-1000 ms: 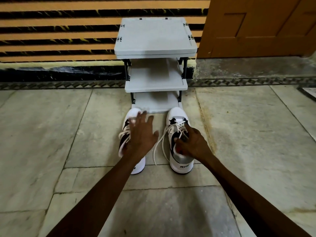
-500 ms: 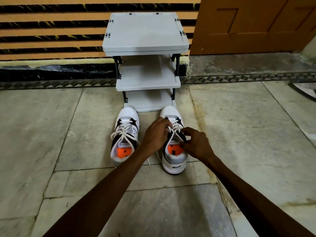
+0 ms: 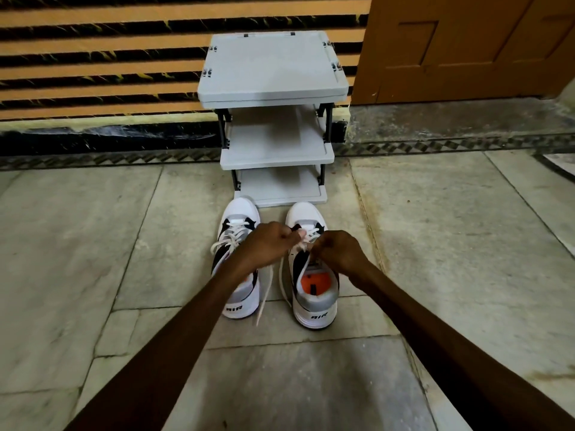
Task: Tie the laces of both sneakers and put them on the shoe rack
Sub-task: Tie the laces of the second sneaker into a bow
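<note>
The floor point(image 3: 451, 275) is pale marble slabs with dark seams and a patterned border strip along the wall. A grey three-shelf rack point(image 3: 273, 73) stands on it against the wall. Just before the rack, two white sneakers, left point(image 3: 241, 213) and right point(image 3: 315, 312), sit side by side, toes toward it, loose laces point(image 3: 264, 293) trailing between them.

Stone-slab floor point(image 3: 93, 275), pale grey, with dark joints. Patterned border strip point(image 3: 435, 146) runs along the floor's far edge; behind it, an orange-and-black striped wall point(image 3: 109, 57). Brown panelled wooden door point(image 3: 466, 48) stands right of the wall.
</note>
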`<action>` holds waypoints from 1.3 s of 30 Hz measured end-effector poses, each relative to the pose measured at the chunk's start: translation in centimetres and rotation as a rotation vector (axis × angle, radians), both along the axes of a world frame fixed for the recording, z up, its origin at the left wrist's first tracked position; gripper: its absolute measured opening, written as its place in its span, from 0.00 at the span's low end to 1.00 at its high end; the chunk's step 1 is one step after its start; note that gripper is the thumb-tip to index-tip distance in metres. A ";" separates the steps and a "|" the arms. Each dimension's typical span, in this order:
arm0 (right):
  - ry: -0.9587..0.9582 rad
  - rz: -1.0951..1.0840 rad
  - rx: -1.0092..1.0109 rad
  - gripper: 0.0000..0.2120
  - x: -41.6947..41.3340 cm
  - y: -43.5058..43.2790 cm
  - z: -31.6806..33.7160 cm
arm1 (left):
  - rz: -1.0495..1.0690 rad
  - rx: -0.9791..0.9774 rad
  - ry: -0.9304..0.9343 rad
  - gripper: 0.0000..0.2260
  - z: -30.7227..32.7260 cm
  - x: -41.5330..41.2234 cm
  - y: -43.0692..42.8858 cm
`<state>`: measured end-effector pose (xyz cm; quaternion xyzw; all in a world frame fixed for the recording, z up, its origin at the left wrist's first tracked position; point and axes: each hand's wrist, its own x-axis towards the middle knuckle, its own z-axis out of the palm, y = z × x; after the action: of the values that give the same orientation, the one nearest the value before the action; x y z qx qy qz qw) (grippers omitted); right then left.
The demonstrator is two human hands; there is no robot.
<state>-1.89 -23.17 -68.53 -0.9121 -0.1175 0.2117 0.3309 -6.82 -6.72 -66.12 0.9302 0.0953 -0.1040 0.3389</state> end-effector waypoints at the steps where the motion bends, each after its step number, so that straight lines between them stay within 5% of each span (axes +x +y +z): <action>1: 0.049 0.022 -0.011 0.15 0.4 0.2 0.3 | 0.053 -0.103 0.014 0.24 1.0 0.2 0.3; 6: 0.160 0.091 0.027 0.18 1.2 0.6 1.7 | 0.171 -0.236 -0.076 0.18 3.5 0.6 1.2; 8: 0.069 0.144 0.016 0.08 0.8 0.4 1.8 | 0.187 -0.244 -0.056 0.14 3.1 0.4 1.3; 10: -0.072 0.180 -0.024 0.09 0.5 0.2 1.4 | 0.212 -0.065 -0.069 0.09 2.1 0.2 1.0; 14: -0.122 -0.048 0.132 0.09 0.8 0.0 1.0 | 0.194 0.447 -0.308 0.15 0.0 -1.4 -0.8; 18: 0.123 -0.430 0.599 0.07 1.7 -0.9 2.7 | 0.199 0.118 -0.183 0.09 -1.7 -1.8 -3.0; 22: 0.210 -0.471 0.779 0.07 2.4 -1.9 4.3 | 0.256 -0.046 -0.103 0.13 -2.8 -0.7 -3.6; 29: 0.316 -0.455 0.537 0.24 2.0 -2.1 0.9 | 0.408 -0.575 -0.027 0.07 -3.8 1.6 -3.5; 32: 0.302 -0.428 0.373 0.14 1.6 -1.7 -0.5 | 0.415 -0.618 -0.059 0.08 -3.7 1.9 -2.8; 39: 0.217 -0.366 0.247 0.11 1.7 0.4 -0.5 | 0.403 -0.683 -0.120 0.03 -3.0 2.6 -1.1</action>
<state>-0.21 -22.77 -69.07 -0.8428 0.0607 0.2288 0.4833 -4.25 -7.87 -69.08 0.7310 0.2160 -0.0068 0.6472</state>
